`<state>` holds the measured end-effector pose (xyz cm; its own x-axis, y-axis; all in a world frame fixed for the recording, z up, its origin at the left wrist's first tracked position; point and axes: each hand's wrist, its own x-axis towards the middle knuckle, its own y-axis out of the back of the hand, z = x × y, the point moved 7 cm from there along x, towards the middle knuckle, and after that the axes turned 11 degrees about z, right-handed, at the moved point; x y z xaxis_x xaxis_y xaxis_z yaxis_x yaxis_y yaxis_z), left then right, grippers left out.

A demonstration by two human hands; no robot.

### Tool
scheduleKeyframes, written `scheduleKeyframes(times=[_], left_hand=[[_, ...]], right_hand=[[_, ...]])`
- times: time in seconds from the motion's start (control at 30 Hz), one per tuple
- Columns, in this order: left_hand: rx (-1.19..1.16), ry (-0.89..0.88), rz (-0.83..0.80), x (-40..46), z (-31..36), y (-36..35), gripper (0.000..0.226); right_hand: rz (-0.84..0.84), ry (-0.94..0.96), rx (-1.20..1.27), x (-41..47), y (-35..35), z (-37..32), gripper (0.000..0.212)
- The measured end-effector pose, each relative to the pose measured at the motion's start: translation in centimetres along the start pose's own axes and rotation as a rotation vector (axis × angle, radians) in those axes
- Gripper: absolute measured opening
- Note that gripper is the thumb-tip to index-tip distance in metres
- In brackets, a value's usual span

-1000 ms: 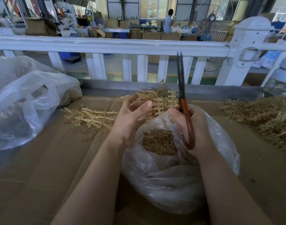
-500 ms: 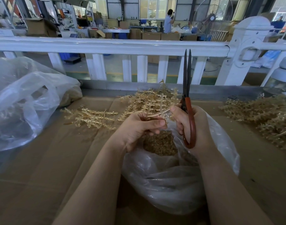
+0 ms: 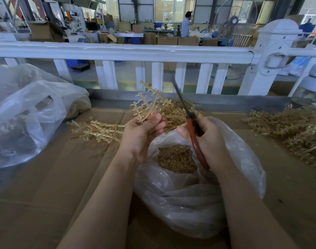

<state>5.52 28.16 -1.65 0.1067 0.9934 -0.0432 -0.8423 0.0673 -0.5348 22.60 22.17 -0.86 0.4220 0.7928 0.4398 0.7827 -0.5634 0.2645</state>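
Evidently a cut is being set up: the left hand is pinching a pale yellow branched plastic sprue above the clear plastic bag, and the right hand is gripping red-handled scissors, blades seemingly together. Next, I'd judge, they need opening around a branch tip.

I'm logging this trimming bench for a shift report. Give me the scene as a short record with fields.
left hand: grips branched tan plastic sprig
right hand: grips red-handled scissors, blades pointing up
under hands: open clear plastic bag holding small tan pieces
surface: brown cardboard sheet
behind hands: pile of tan sprigs
right: second sprig pile
left: crumpled clear plastic bag
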Motion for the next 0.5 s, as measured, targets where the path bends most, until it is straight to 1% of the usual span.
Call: scheduleKeyframes(times=[0.07,0.13,0.2,0.33,0.4,0.5], left_hand=[[-0.009,-0.026,-0.005,0.03,0.29,0.07,0.010],[-0.009,-0.058,-0.007,0.08,0.56,0.12,0.011],[-0.003,-0.085,-0.003,0.12,0.75,0.14,0.013],[-0.014,-0.112,0.006,0.19,0.86,0.25,0.009],[-0.020,-0.111,0.003,0.19,0.81,0.28,0.005],[-0.017,-0.112,-0.006,0.17,0.74,0.26,0.007]], right_hand=[[-0.034,0.054,-0.133,-0.14,-0.37,0.17,0.033],[-0.050,0.097,-0.249,-0.32,-0.65,0.31,0.047],[-0.047,0.139,-0.337,-0.34,-0.71,0.50,0.057],[-0.024,0.194,-0.405,-0.36,-0.63,0.44,0.058],[-0.009,0.212,-0.418,-0.44,-0.57,0.28,0.054],[0.011,0.256,-0.441,-0.57,-0.54,-0.23,0.050]])
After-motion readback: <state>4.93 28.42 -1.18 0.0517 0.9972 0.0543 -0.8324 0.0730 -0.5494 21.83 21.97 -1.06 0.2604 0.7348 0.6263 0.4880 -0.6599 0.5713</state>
